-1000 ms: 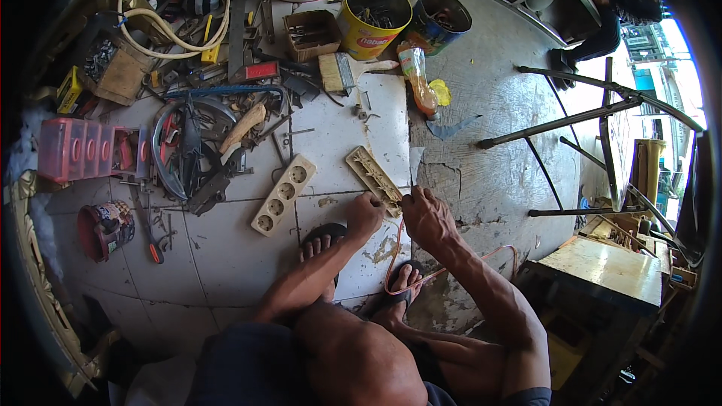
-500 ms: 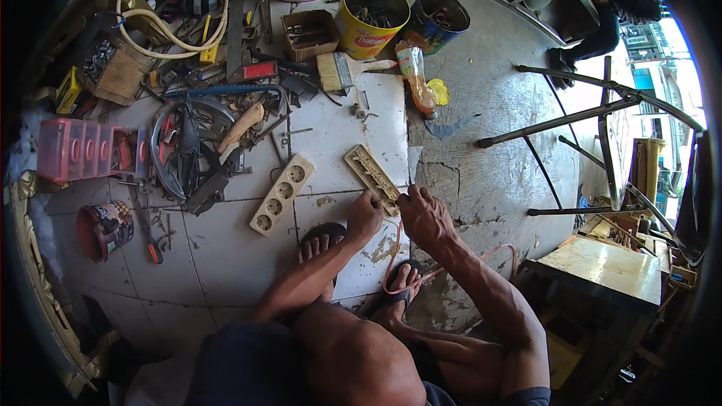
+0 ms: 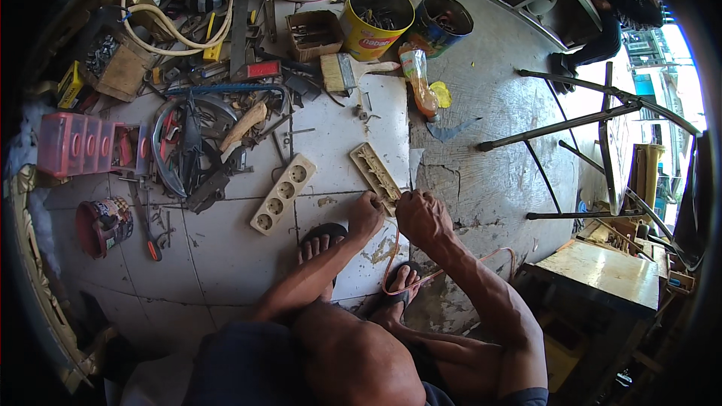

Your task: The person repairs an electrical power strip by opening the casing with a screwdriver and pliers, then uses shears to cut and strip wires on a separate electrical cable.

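Note:
The open base of a power strip [image 3: 370,168], cream and long, lies slanted on the tiles with its inner parts showing. My left hand [image 3: 366,215] is closed on its near end from the left. Opposite it, my right hand [image 3: 423,218] is closed with fingertips at the same end; what they pinch is hidden. A thin orange-pink cable [image 3: 388,274] runs from between my hands down past my right foot and off to the right. The strip's socket cover [image 3: 283,194], with several round outlets, lies face up to the left, touched by neither hand.
Tools and scrap crowd the left floor, among them a hacksaw [image 3: 226,91], a screwdriver [image 3: 154,248] and a pink drawer box [image 3: 71,143]. A paintbrush [image 3: 342,74], a yellow tin [image 3: 376,22] and a bottle [image 3: 417,79] stand or lie beyond. Metal legs [image 3: 556,128] jut in from the right.
My right hand has shifted slightly left and down, closer to my left hand at the base's near end. The person at the far right has leaned into view more.

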The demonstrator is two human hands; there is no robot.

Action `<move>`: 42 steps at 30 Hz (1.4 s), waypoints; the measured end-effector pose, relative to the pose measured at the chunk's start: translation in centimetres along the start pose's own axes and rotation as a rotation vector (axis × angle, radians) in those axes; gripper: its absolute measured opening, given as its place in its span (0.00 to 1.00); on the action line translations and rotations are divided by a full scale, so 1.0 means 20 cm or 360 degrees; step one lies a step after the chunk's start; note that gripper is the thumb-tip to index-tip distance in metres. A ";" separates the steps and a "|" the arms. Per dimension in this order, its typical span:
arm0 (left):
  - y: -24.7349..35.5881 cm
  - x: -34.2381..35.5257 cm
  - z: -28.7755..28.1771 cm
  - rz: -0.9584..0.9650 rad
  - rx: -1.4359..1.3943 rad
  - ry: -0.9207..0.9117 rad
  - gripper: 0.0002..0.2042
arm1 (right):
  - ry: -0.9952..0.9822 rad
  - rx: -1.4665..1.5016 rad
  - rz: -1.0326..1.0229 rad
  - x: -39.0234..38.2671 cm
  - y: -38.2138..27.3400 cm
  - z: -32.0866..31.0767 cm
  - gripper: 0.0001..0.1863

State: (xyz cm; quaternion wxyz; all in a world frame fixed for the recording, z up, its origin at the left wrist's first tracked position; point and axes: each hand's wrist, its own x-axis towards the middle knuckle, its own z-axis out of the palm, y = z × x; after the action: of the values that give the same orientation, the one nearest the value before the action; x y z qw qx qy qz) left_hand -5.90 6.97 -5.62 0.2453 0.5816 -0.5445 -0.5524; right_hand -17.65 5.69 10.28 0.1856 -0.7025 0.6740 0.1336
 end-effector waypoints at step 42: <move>-0.03 0.01 0.09 -0.0111 -0.0267 0.0056 0.02 | -0.0142 0.0113 0.0233 0.03 0.06 0.03 0.08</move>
State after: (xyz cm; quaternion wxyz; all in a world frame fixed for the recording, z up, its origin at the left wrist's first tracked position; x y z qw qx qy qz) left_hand -7.30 7.47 -6.78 0.2833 0.5871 -0.4713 -0.5940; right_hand -18.74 5.44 9.34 0.2301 -0.6375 0.7189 0.1540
